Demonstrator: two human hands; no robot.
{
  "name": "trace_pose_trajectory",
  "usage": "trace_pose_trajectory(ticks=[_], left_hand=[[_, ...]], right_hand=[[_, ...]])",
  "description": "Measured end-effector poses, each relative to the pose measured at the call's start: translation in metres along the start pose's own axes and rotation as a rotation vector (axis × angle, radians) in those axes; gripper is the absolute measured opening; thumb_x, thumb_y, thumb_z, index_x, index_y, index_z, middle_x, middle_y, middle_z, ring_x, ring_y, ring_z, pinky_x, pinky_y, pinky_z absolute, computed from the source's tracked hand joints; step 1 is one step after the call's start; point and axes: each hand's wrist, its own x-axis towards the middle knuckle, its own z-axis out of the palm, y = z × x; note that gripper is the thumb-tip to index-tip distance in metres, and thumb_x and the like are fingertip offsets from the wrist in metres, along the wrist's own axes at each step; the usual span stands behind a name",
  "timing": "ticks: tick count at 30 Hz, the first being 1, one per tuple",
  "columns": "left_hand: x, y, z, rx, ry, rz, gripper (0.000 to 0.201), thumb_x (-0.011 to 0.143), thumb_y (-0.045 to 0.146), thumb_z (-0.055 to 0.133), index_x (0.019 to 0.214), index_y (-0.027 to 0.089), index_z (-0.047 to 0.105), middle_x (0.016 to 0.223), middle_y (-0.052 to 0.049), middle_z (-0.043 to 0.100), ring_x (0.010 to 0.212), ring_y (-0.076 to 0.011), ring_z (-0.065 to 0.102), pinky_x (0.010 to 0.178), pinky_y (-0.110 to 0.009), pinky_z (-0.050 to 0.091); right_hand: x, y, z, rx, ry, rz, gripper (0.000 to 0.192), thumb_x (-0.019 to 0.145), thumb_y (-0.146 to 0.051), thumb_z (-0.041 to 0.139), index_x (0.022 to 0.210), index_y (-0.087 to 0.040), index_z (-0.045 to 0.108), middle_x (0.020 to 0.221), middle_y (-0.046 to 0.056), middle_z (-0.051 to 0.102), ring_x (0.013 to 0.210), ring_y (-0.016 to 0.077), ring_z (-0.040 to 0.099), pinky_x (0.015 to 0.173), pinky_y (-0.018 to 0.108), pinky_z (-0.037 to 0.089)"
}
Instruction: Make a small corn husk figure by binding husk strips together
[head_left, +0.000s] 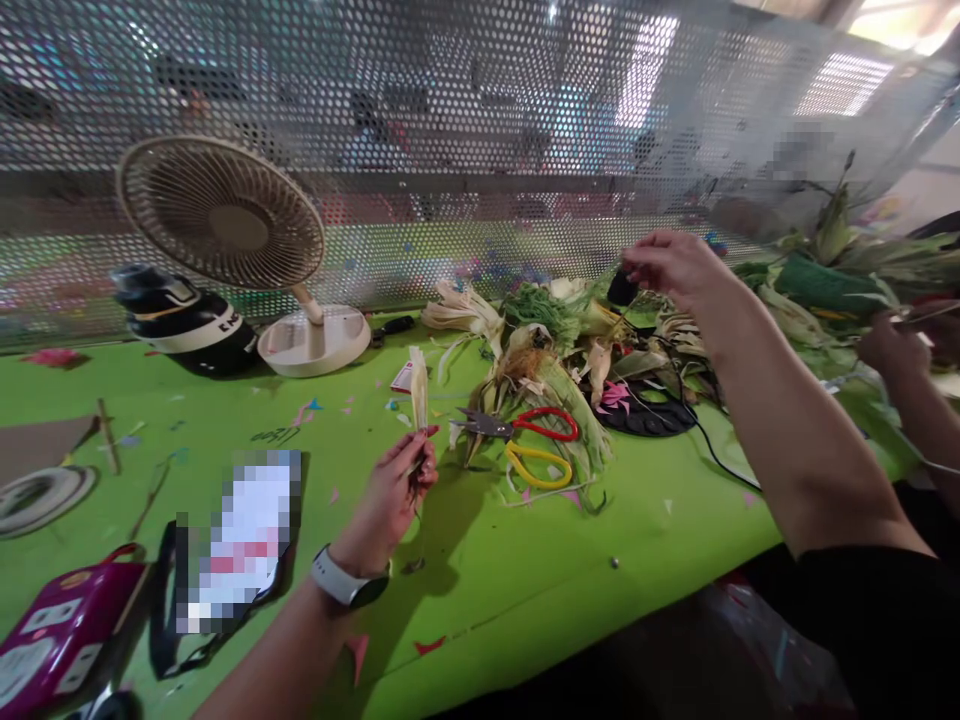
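Observation:
My left hand (405,472) is closed around the lower end of a pale folded corn husk (419,388), which stands upright above the fingers. Raised over the far side of the table, my right hand (671,265) pinches a small black cylinder (622,288) that looks like a thread spool. Under it lies a heap of corn husks (559,395), some pale, some green. Scissors (517,438) with one red and one yellow handle rest on the near edge of this heap, blades towards my left hand. A pink star-shaped scrap (615,397) lies on a black plate-like thing (652,412).
A white fan (315,340) and a black bottle (196,325) stand at the back left before a perforated metal screen (450,120). A phone (244,530), a purple power strip (71,620) and a tape roll (45,500) lie left. Another person's hands (892,350) work at the right.

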Motion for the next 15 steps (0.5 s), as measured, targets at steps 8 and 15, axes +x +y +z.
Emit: trace_pose_trajectory(ticks=[8, 15], left_hand=[[-0.002, 0.001, 0.001, -0.028, -0.005, 0.019, 0.018, 0.067, 0.011, 0.069, 0.085, 0.008, 0.069, 0.057, 0.003, 0.052, 0.043, -0.001, 0.041, 0.038, -0.011, 0.034], [-0.005, 0.003, 0.002, -0.026, -0.061, 0.048, 0.023, 0.062, 0.013, 0.074, 0.084, 0.008, 0.069, 0.057, 0.003, 0.053, 0.044, -0.0011, 0.042, 0.038, -0.011, 0.032]], right_hand=[[0.002, -0.037, 0.004, -0.019, 0.079, -0.23, 0.021, 0.07, -0.016, 0.076, 0.069, -0.024, 0.057, 0.056, -0.007, 0.062, 0.042, 0.0056, 0.046, 0.037, 0.021, 0.029], [-0.021, -0.048, 0.032, 0.057, -0.284, -0.123, 0.014, 0.075, -0.013, 0.07, 0.073, -0.017, 0.057, 0.062, -0.003, 0.065, 0.047, 0.0052, 0.056, 0.039, 0.019, 0.031]])
